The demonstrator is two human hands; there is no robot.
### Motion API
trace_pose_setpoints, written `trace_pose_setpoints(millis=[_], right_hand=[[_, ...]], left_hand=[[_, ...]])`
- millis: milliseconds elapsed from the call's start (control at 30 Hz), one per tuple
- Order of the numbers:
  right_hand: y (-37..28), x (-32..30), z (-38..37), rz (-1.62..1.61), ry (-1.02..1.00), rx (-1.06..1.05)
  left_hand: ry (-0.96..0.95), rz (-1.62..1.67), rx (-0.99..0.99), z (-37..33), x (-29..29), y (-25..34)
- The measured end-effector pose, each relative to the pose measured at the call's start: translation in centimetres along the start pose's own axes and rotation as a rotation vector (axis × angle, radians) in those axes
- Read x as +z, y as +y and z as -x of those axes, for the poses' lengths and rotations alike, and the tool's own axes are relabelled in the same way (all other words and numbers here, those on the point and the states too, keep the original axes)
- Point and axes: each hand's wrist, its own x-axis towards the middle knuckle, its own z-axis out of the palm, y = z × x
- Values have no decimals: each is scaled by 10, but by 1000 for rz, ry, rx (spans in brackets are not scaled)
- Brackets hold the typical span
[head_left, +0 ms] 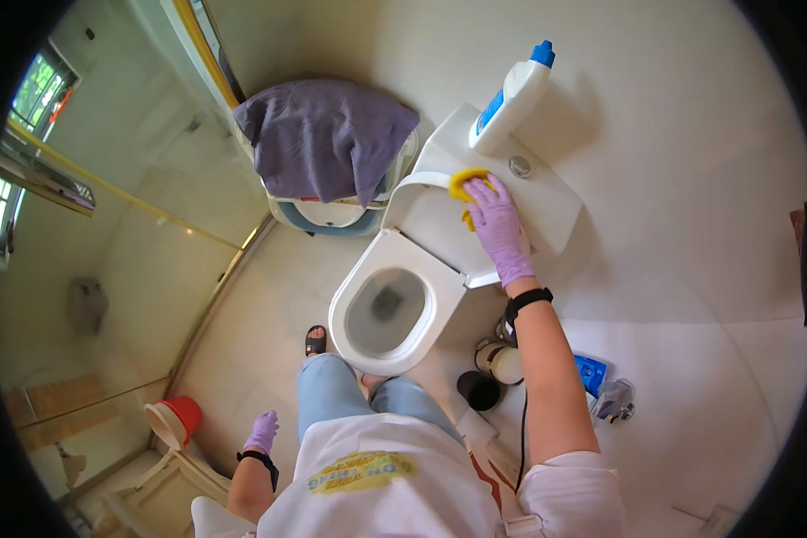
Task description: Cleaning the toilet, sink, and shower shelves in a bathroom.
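The person's torso and legs are occupying the bottom centre of the frame. The left hand (262, 432), in a purple glove, is hanging at the lower left, clear of the toilet; its fingers are lying close together, and their full closure cannot be told. A red bucket (185, 418) is sitting to its left in the frame.

The toilet seat (345, 309) is lying over the bowl at the centre. Right of it, a black container (479, 392) and a beige container (502, 361) are standing on the floor, with a blue package (590, 372) lying farther right, beyond the right forearm.

The toilet lid (421, 215) is standing raised, upper centre. The right hand (495, 220), also gloved, is holding a yellow cloth (468, 182) under its fingers at the upper rim of the lid; part of the cloth is showing against the lid's face.

Behind the lid, the cistern (554, 202) is carrying a round flush button (519, 167) and an upright white bottle (516, 99) with a blue cap. Left of the cistern, a grey-purple towel (327, 134) is draping over a tub (332, 218).
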Motion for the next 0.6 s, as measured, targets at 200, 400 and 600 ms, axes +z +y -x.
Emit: trace_pose_setpoints(millis=[200,400,600], right_hand=[[4,27,13,94,47,-13],[40,42,101,291,306,249],[4,87,118,186,573,793]], left_hand=[[-67,98,101,-30,-28,6],[1,23,253,26,13,90],[46,-71,174,46,-15,50]])
